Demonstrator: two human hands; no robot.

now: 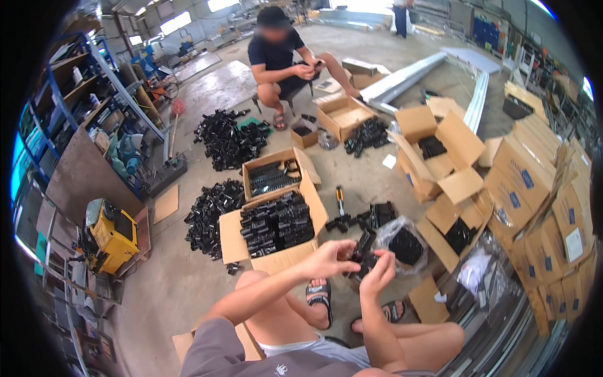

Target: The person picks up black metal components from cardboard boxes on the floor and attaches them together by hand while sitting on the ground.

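Observation:
A black plastic part is held up between my two hands, above the floor in front of my knees. My left hand pinches it from the left with thumb and fingers. From the right, my right hand grips its lower end; my fingers hide some of it, and its exact kind is unclear. Just beyond lie more black parts and a screwdriver with an orange and black handle. To the right stands a clear plastic bag of small black pieces. An open carton filled with stacked black parts sits left of my hands.
Heaps of black parts cover the floor at left. Across from me a seated person handles a small item. Open cartons and flattened cardboard crowd the right. A yellow machine stands at far left, near blue shelving.

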